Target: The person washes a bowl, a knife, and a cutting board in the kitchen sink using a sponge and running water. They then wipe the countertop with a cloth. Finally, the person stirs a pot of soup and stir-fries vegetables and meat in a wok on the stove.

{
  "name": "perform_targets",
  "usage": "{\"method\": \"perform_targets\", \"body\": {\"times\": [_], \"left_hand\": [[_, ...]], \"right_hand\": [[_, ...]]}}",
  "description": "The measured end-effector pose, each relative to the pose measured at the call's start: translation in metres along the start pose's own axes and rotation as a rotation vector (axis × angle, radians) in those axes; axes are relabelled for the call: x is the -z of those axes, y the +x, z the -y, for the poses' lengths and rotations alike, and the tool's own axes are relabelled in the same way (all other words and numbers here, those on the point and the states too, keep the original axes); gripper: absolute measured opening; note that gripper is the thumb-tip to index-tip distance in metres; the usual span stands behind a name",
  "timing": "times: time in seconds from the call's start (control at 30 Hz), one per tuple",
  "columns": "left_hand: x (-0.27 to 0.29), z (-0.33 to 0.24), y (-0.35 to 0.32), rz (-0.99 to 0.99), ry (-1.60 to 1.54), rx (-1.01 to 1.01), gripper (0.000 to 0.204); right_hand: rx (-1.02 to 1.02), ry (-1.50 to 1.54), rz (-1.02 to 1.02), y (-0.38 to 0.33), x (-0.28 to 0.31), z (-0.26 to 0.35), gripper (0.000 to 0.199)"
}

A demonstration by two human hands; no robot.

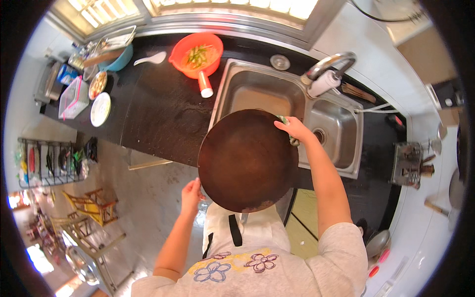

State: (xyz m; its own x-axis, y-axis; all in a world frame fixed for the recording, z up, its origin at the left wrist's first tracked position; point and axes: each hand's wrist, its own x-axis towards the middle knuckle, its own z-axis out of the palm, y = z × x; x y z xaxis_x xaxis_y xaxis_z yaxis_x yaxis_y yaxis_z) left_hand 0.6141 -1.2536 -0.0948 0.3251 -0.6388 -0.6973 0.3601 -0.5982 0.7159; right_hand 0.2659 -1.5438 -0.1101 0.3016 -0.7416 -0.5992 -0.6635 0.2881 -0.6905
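Observation:
A large dark round wok (250, 161) hangs in front of my body, over the counter's front edge, its broad brown-black face turned up toward me. My right hand (297, 129) is closed on its upper right edge, with a folded green cloth (294, 141) at the grip. At the lower left edge, my left hand (190, 196) has curled fingers against the rim; the wok partly hides their grip. Just beyond the wok lies the steel double-bowl sink (225, 94), and the wok covers part of its near side.
A curved faucet (331, 64) rises behind the sink. On the black counter (158, 114) stand a red handled colander (210, 69) with shredded vegetables, a white spoon (151, 58), a white plate (101, 110) and a clear basket (74, 99). A wire rack (408, 163) holds utensils at right.

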Motion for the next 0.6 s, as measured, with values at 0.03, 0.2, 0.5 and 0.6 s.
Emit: {"method": "perform_targets", "body": {"times": [0.03, 0.2, 0.5, 0.6], "left_hand": [[0.002, -0.016, 0.000, 0.014, 0.065, -0.071, 0.033], [-0.043, -0.106, -0.011, 0.225, 0.278, -0.445, 0.030], [-0.231, -0.111, -0.069, 0.647, 0.427, -0.715, 0.028], [-0.296, -0.092, -0.092, 0.718, 0.584, -0.841, 0.029]], "right_hand": [[0.027, 0.096, -0.068, -0.023, 0.000, -0.006, 0.055], [0.237, 0.463, -0.401, -0.138, 0.023, -0.044, 0.058], [0.155, 0.793, -0.858, -0.294, 0.052, -0.213, 0.081], [0.256, 0.927, -0.964, -0.346, 0.056, -0.264, 0.074]]}}
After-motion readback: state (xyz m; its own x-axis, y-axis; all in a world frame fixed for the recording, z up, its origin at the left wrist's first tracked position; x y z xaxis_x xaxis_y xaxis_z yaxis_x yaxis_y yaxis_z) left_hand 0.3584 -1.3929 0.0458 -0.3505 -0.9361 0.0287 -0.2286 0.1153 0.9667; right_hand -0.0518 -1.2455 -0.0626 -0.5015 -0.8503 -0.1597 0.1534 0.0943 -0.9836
